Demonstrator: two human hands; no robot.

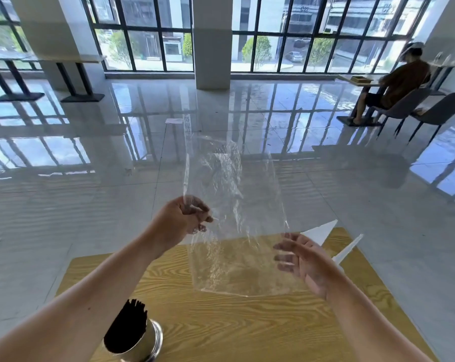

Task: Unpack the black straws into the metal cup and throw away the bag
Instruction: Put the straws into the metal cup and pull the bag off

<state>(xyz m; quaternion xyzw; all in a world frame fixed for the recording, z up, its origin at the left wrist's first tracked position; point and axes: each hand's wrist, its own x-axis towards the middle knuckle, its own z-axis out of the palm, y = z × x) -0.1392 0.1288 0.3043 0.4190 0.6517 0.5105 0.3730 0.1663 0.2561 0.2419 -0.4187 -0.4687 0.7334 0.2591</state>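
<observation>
With the black straws (126, 327) already standing in the metal cup (143, 343) at the desk's (247, 325) near left edge, the left hand (180, 222) pinches the empty clear bag (234, 212) aloft over the desk while the right hand (303, 259) hangs open beside its lower edge, so only binning remains, probably after crumpling it.

From my feed I see two bare forearms coming in from the bottom corners, with no sleeve on either. The left hand (180, 222) and right hand (303, 259) wear no gloves, rings, watch or wristband that I can make out. The fingernails look short and unpainted. A small dark mole sits on the left forearm, well back from the wrist.
</observation>
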